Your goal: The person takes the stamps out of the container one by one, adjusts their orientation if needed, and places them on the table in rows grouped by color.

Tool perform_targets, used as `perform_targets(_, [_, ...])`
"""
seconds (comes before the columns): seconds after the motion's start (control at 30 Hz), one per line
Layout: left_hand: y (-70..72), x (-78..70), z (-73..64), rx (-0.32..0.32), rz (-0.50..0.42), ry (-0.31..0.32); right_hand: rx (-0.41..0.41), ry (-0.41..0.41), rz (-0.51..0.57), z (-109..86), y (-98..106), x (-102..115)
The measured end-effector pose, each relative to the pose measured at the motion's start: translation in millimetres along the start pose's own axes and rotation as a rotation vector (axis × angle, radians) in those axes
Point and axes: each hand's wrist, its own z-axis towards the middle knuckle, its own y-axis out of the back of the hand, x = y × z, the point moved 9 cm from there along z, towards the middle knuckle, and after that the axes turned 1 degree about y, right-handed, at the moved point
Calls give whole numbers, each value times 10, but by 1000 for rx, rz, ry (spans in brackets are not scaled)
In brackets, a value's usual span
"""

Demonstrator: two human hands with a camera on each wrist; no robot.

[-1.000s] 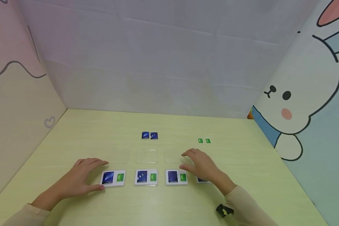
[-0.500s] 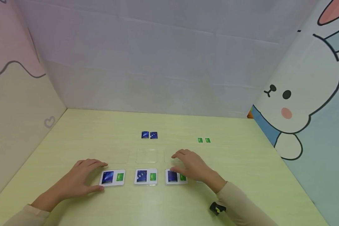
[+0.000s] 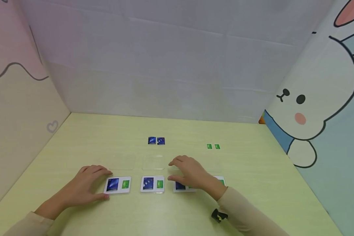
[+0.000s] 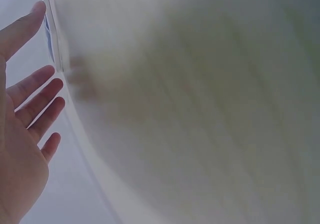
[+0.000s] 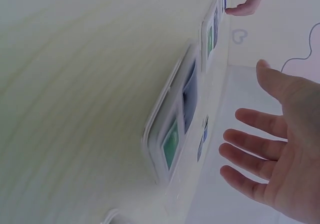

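Observation:
A row of white-framed cards, each with a blue picture and a green one, lies on the pale table. My left hand (image 3: 81,186) has its thumb and fingertips at the left end of the leftmost card (image 3: 125,179), fingers spread. Over the third card (image 3: 180,186) hovers my right hand (image 3: 190,173), fingers loosely apart and holding nothing; it hides much of that card. The right wrist view shows this card (image 5: 172,129) below the palm. Between the hands sits the second card (image 3: 152,184), and a fourth card (image 3: 221,179) is partly behind the right wrist.
Behind the cards lie clear flat pieces, one of them a clear plate (image 3: 153,163) in the middle. Farther back are two small blue squares (image 3: 156,141) and two green squares (image 3: 213,146). Printed cloth walls (image 3: 171,65) enclose the table (image 3: 283,196).
My right hand has moved left, from beside the fourth card to over the third, uncovering part of the fourth. The left hand has stayed at the leftmost card; the cards have not moved.

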Motion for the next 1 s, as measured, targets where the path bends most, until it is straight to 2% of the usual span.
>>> perform_targets(0.43, [4,-19,-3,-3,13,-18,-11,60,-73,80,-20,199])
perform_targets(0.6, [23,-35,3,-23,20,-31,-13,99,-90,120,-22,276])
perform_targets(0.77, [15,-41,3,-28,21,-36,5,126,-103,165,-31,348])
perform_targets(1.0, [1,-68,1,-53,46,-74,32,131,-109,234,-45,442])
